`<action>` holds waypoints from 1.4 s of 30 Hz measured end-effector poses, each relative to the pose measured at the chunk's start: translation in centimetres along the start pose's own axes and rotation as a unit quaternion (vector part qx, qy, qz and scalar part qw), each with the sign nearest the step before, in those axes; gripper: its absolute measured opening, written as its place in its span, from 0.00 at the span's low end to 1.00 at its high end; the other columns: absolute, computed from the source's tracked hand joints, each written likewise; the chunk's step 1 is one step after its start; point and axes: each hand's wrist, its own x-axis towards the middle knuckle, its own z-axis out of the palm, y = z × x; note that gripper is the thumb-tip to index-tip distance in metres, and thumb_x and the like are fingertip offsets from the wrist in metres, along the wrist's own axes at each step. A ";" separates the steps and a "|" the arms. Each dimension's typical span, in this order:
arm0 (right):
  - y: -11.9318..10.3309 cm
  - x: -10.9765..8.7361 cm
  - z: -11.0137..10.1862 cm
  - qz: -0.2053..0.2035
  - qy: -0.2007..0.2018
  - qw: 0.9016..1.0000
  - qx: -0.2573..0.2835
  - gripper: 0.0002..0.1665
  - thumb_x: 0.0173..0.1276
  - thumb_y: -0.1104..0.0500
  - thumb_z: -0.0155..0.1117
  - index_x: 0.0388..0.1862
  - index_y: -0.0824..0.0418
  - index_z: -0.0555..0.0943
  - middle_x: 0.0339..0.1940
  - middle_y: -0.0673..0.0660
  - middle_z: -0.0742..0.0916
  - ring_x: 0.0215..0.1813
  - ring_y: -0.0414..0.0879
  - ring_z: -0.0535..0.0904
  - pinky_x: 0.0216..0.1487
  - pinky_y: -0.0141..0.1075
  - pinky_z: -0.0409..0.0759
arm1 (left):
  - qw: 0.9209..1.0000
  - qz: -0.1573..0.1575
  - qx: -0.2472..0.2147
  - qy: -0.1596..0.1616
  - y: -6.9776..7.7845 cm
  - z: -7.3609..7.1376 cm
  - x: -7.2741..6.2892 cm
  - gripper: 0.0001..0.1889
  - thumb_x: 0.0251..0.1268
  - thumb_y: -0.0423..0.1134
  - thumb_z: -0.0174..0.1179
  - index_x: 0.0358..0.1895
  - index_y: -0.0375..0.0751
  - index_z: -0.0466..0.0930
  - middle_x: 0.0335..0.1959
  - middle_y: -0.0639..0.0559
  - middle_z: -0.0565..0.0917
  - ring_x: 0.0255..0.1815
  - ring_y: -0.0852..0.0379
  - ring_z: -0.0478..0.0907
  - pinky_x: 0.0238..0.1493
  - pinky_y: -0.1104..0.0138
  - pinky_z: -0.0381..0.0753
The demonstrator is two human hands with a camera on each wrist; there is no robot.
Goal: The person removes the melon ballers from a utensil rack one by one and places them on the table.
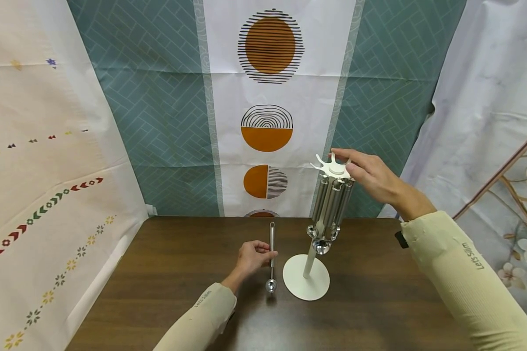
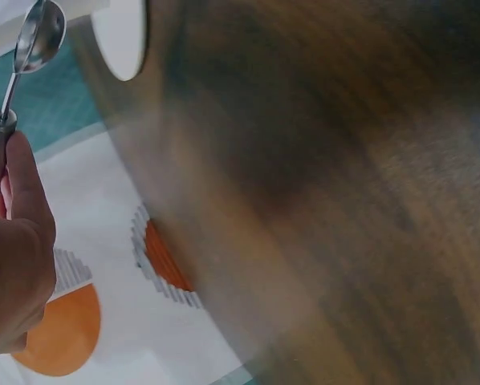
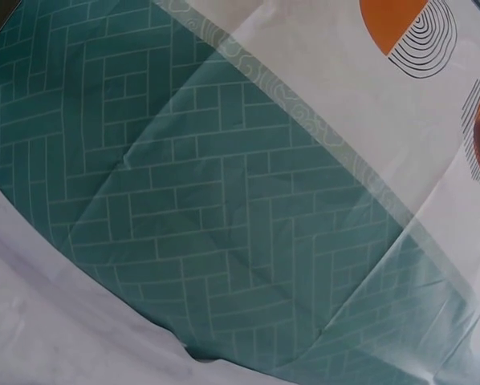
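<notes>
Thumb and fingers of the left hand (image 1: 255, 256) pinch a steel scoop (image 1: 272, 240), bowl down, beside the white stand (image 1: 295, 282); the right hand (image 1: 371, 176) grips its hooked top. Holding that steady should, I think, spare the hanging utensils (image 1: 332, 204) a clatter; I see no containers

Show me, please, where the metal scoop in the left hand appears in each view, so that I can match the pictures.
Head: the scoop is below centre, in the left hand, left of the round white base.
Left wrist: in the upper left corner, its bowl near the top edge.
Right wrist: not in the picture.
Shared landmark: the hanging cloth with orange shapes and green panels shows in all three.
</notes>
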 end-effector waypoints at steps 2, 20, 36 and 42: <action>0.1 0.0 0.0 -0.001 0.003 1.000 0.000 0.29 0.81 0.54 0.40 0.73 0.66 0.68 0.68 0.67 0.77 0.66 0.64 0.72 0.59 0.62 0.70 | 1.000 -0.009 -0.003 0.003 -0.5 0.3 0.1 0.11 0.53 0.28 0.75 0.36 0.28 0.82 0.26 0.48 0.84 0.26 0.47 0.86 0.34 0.53 0.87; 0.5 -0.1 0.2 0.011 0.004 1.000 0.004 0.31 0.77 0.53 0.41 0.73 0.66 0.68 0.68 0.67 0.77 0.65 0.67 0.73 0.57 0.63 0.71 | 0.998 -0.063 -0.008 0.025 -4.3 2.1 0.0 0.09 0.49 0.25 0.75 0.31 0.27 0.82 0.23 0.52 0.82 0.18 0.60 0.80 0.22 0.66 0.85; 0.1 0.1 0.1 0.027 -0.002 1.000 0.014 0.31 0.76 0.54 0.42 0.74 0.63 0.68 0.67 0.66 0.77 0.61 0.62 0.76 0.53 0.60 0.74 | 0.989 -0.086 0.115 0.046 -4.5 2.5 0.2 0.11 0.46 0.27 0.77 0.22 0.34 0.81 0.28 0.40 0.78 0.14 0.58 0.79 0.17 0.70 0.81; 0.3 0.0 0.0 0.024 0.002 1.000 -0.002 0.31 0.76 0.54 0.43 0.74 0.64 0.68 0.63 0.67 0.80 0.56 0.61 0.78 0.52 0.59 0.74 | 0.987 -0.087 0.125 0.041 -4.4 2.5 0.3 0.12 0.46 0.29 0.78 0.21 0.33 0.80 0.31 0.38 0.75 0.14 0.58 0.78 0.18 0.69 0.82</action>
